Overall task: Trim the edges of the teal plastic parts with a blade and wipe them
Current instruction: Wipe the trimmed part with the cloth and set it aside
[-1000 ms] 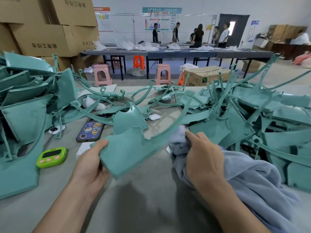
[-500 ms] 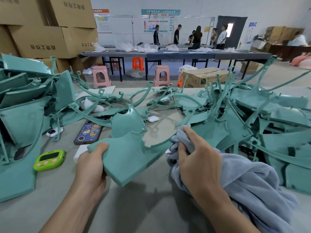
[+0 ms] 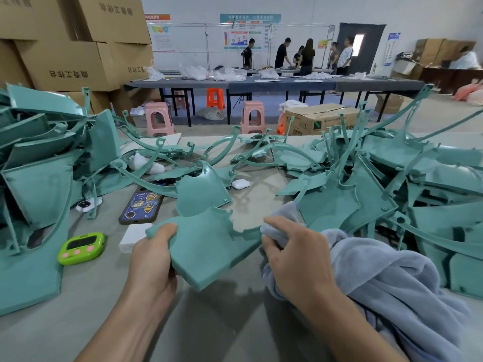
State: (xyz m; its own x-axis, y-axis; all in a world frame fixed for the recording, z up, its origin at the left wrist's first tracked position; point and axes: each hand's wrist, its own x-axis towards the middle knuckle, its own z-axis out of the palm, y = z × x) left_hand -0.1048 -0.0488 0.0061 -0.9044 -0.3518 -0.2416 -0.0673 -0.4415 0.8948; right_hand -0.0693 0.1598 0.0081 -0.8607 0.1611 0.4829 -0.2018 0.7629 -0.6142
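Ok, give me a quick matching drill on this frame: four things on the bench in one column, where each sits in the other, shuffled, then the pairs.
Things
1. teal part
2. cloth
3. green timer
4. phone

Places
A. bunched in the right hand
B. on the table, directly left of the left hand
C. gripped at its edge by the left hand
D. on the table beyond the left hand, sticker side up

Pairs: 1-C, 2-A, 3-B, 4-D

Mirrored Chinese characters on cardboard boxes (image 3: 68, 73), wall posters (image 3: 250, 18) illegible
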